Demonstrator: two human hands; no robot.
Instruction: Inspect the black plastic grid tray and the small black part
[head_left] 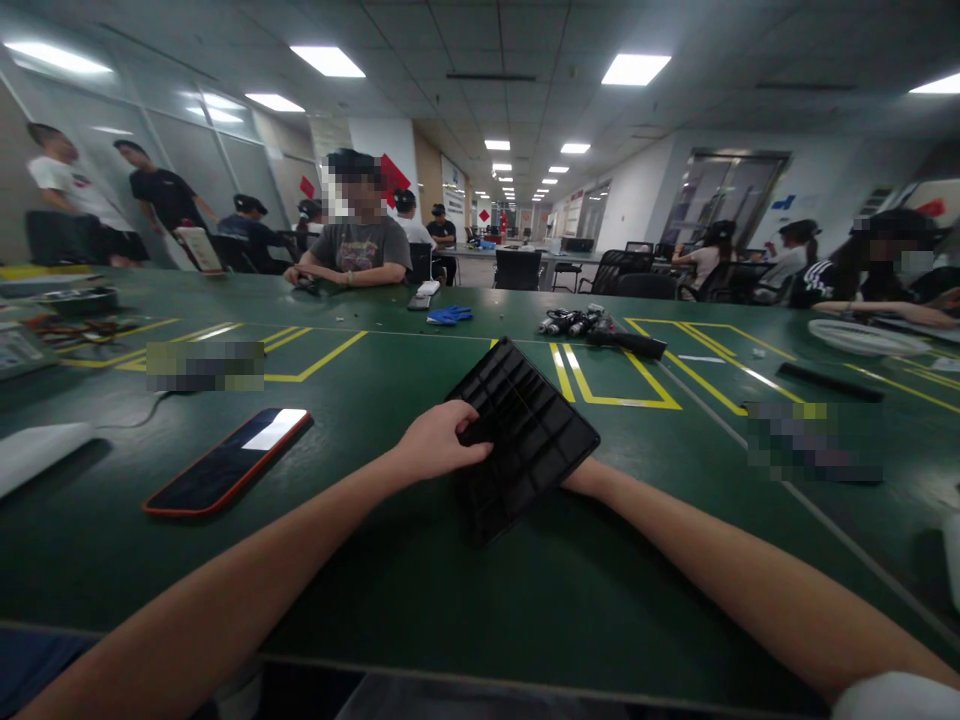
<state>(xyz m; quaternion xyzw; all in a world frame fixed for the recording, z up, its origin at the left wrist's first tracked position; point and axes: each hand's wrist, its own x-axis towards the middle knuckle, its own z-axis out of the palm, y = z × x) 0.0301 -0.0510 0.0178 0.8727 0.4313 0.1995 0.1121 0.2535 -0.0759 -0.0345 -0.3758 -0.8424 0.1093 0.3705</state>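
Observation:
A black plastic tray (525, 425) divided into small compartments is tilted above the green table, its gridded face turned towards me. At its left side is my left hand (439, 437), closed, with thumb and curled forefinger against the compartments; some of its fingers are out of sight. My right hand (581, 474) reaches behind the tray's lower right side. Only its wrist end shows, and the tray hides the fingers. Left of the tray, a phone in an orange case (229, 465) lies on the table.
The green table (360, 590) carries yellow tape outlines. Beyond the tray lie a blue glove (450, 315) and a bundle of black cables (577, 322). A white flat object (41, 452) is at the left edge. Across the table sits a person (360, 240); others sit nearby.

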